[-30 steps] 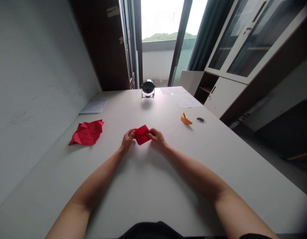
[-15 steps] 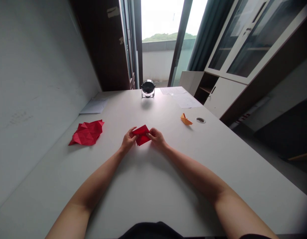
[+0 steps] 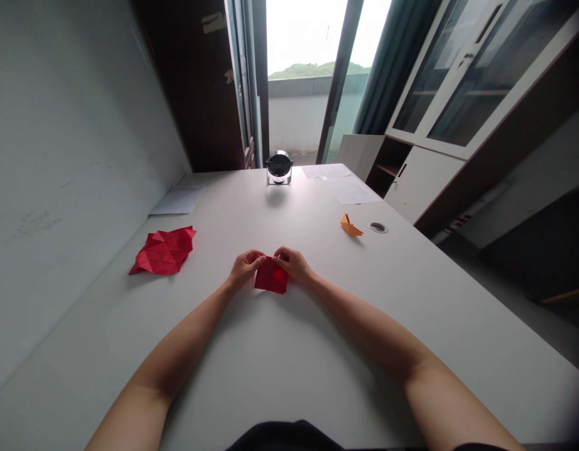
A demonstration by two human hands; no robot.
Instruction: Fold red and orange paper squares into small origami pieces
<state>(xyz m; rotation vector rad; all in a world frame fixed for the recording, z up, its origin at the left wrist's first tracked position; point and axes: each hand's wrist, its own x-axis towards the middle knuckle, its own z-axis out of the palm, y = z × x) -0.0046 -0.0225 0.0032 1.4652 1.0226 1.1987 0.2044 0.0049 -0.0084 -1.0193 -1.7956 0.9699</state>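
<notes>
A small folded red paper (image 3: 271, 277) lies on the white table (image 3: 289, 351) in front of me. My left hand (image 3: 245, 268) pinches its upper left corner with curled fingers. My right hand (image 3: 292, 264) pinches its upper right corner the same way. The two hands nearly meet above the paper's top edge. The lower part of the paper shows below my fingers as a flat, roughly square shape.
A larger creased red sheet (image 3: 164, 250) lies to the left near the wall. A small orange folded paper (image 3: 350, 226) sits right of centre beside a round cable hole (image 3: 378, 227). A small black fan (image 3: 279, 167) and white sheets (image 3: 350, 188) are at the far end.
The red paper has been turned or folded toward me: it now lies below my fingers. Both hands have come closer together at its top edge.
</notes>
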